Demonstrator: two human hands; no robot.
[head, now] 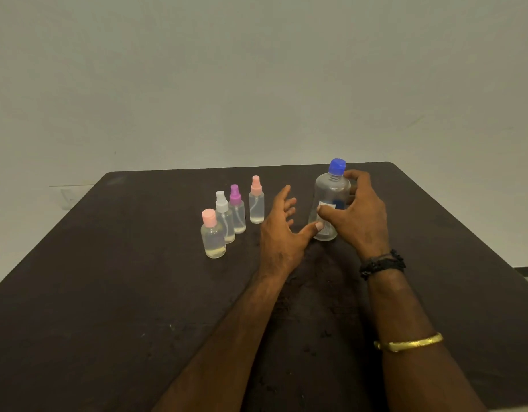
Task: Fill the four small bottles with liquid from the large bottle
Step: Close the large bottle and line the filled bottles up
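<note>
The large clear bottle (pixel 331 197) with a blue cap and a small label stands upright on the dark table (pixel 108 292), right of centre. My right hand (pixel 361 215) wraps around it, thumb on the label and fingers behind its shoulder. My left hand (pixel 280 230) is spread just left of it, holding nothing, its thumb tip by the bottle's lower part. Left of the hands stand the small bottles: a pink flat-capped bottle (pixel 212 236), a white spray bottle (pixel 224 220), a purple spray bottle (pixel 237 211) and a pink spray bottle (pixel 256 202). All are capped, with a little clear liquid at the bottom.
The table's far edge (pixel 245 167) runs just behind the bottles, against a plain pale wall. My right forearm wears a dark beaded band (pixel 381 263) and a gold bangle (pixel 408 341). Both forearms lie over the near middle of the table.
</note>
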